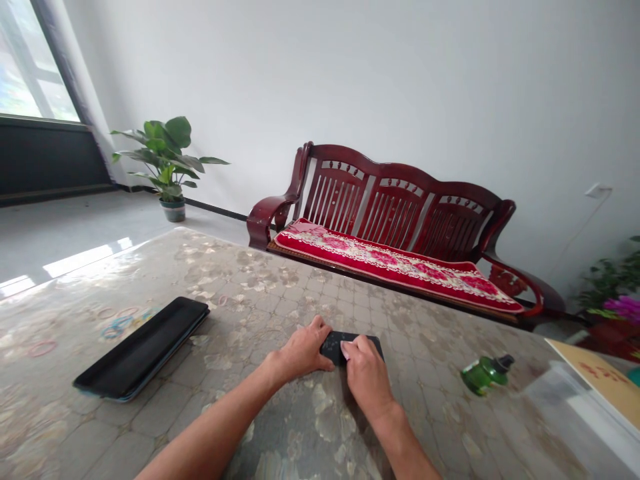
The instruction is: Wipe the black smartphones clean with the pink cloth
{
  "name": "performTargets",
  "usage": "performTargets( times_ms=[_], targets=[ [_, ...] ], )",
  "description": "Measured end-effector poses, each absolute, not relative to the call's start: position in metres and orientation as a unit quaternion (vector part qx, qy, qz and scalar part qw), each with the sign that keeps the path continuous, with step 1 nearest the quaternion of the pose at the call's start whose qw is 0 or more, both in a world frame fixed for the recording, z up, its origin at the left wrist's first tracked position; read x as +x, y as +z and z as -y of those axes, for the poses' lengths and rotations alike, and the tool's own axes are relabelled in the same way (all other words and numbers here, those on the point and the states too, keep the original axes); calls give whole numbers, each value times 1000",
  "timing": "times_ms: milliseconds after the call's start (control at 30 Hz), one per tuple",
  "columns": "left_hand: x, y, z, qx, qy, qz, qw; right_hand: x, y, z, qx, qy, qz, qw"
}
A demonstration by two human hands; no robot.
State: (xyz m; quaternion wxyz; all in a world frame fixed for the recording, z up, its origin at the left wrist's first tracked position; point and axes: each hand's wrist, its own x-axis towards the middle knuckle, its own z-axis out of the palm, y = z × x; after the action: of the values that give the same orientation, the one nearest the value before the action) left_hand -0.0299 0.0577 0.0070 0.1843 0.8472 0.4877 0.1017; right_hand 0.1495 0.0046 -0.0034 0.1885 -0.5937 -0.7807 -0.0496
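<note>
A flat black phone-like slab (332,348) with pale specks on its face lies on the patterned tablecloth (300,413) in front of me. My left hand (305,348) grips its left end, thumb along the near edge and fingers at the far side. My right hand (366,373) rests over its right part with curled fingers and the thumb pressed to the top face. Whether something small is pinched in those right fingers is hidden.
A long black flat object (145,350) lies on the left, near several coloured rubber bands (120,325). To the right stand a green pump bottle (481,376) and a clear plastic box (563,393). Beyond the table are a wooden bench (400,193) and a potted plant (173,157).
</note>
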Motion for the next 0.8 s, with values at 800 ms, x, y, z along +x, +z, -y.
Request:
performTargets(
  times_ms=[800],
  targets=[
    [-29, 5, -58, 848, 103, -487, 180, 167, 5, 6, -654, -46, 744, 129]
  ],
)
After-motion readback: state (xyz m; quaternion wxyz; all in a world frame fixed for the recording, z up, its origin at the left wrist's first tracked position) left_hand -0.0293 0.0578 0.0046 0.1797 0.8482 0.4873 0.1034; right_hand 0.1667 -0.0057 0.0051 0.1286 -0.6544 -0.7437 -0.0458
